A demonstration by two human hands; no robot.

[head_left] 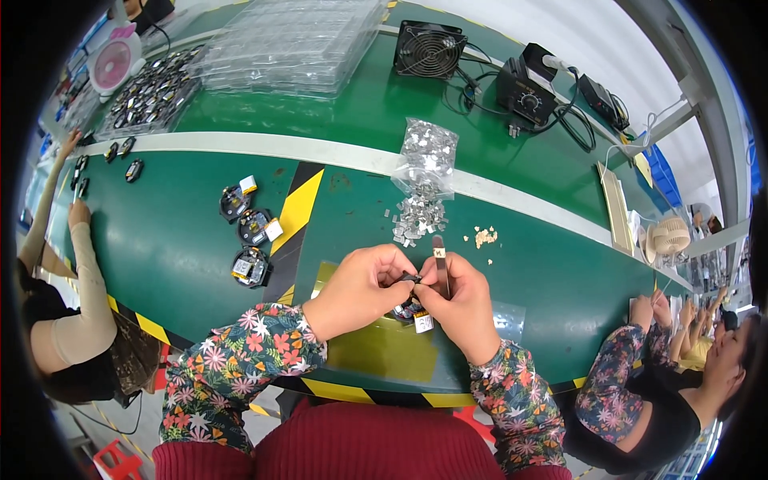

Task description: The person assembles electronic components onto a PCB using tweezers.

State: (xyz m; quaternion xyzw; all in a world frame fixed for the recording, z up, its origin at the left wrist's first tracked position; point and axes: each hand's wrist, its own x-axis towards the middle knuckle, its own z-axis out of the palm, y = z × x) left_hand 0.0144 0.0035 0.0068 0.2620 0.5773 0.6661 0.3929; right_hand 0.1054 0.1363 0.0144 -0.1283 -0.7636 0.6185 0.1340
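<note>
While left hand and right hand pinch the round black electronic unit over the yellow translucent mat, slim grey metal tweezers tucked in the right, uneven finger pressure could make it slip; a knock could scatter the loose silver metal tabs. Clear plastic bag holds more tabs; clear plastic tray holds black devices.

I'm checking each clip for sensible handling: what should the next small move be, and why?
Probably a light press on the small black unit by the right hand, with the left hand steadying it: both hands' fingertips meet at the unit, while the metal tool sits tucked in the right hand.
</note>
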